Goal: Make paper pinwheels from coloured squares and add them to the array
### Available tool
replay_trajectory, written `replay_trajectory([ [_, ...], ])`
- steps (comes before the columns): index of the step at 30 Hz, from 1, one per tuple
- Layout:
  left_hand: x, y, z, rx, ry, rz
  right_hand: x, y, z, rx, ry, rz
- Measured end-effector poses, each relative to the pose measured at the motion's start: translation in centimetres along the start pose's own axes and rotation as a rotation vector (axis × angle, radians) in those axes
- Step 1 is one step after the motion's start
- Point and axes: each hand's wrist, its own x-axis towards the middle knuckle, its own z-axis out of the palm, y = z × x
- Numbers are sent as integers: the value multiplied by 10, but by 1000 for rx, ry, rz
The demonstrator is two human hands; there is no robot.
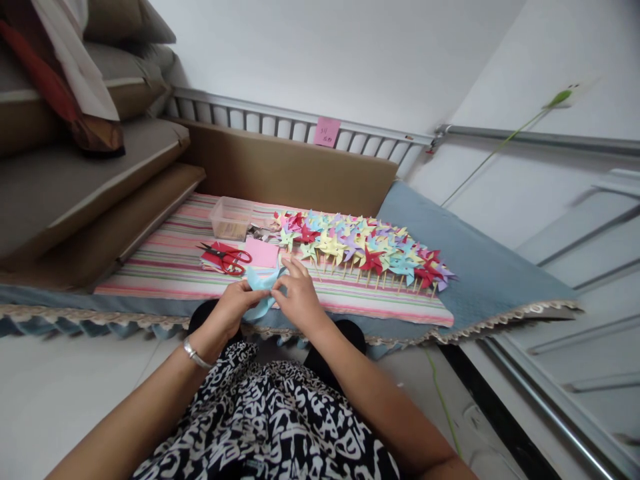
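Note:
A light blue paper piece (pixel 263 288) is held between both hands over the front edge of a striped cloth (pixel 170 267). My left hand (pixel 233 308) pinches its left side, a silver bracelet on the wrist. My right hand (pixel 299 297) pinches the right side, fingers folded onto the paper. Just beyond the hands lie a pink paper square (pixel 261 253) and red-handled scissors (pixel 227 257) on red paper. A large heap of finished paper pinwheels (pixel 360 247) on wooden sticks, in several colours, stretches to the right.
A clear plastic box (pixel 231 219) stands at the back of the cloth. A blue quilted mat (pixel 480 273) with fringe lies beneath. Brown cushions (pixel 75 180) stack at left. A cardboard panel (pixel 290 167) and white railing (pixel 300 123) with a pink note (pixel 327 132) stand behind.

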Motion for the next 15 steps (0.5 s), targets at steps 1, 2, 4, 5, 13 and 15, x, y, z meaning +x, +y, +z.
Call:
replay_trajectory([
  [1, 0, 0, 0, 14, 6, 1, 0, 0, 1, -7, -3, 4],
  [2, 1, 1, 0, 27, 15, 3, 0, -1, 1, -13, -6, 6],
  [4, 3, 0, -2, 49, 29, 7, 0, -1, -1, -22, -2, 16],
  [5, 3, 0, -2, 59, 29, 6, 0, -1, -3, -29, 8, 21],
  [13, 6, -4, 0, 279, -219, -50, 5, -1, -31, -19, -238, -4],
  [15, 7, -4, 2, 321, -255, -52, 4, 1, -29, 33, -354, 40],
])
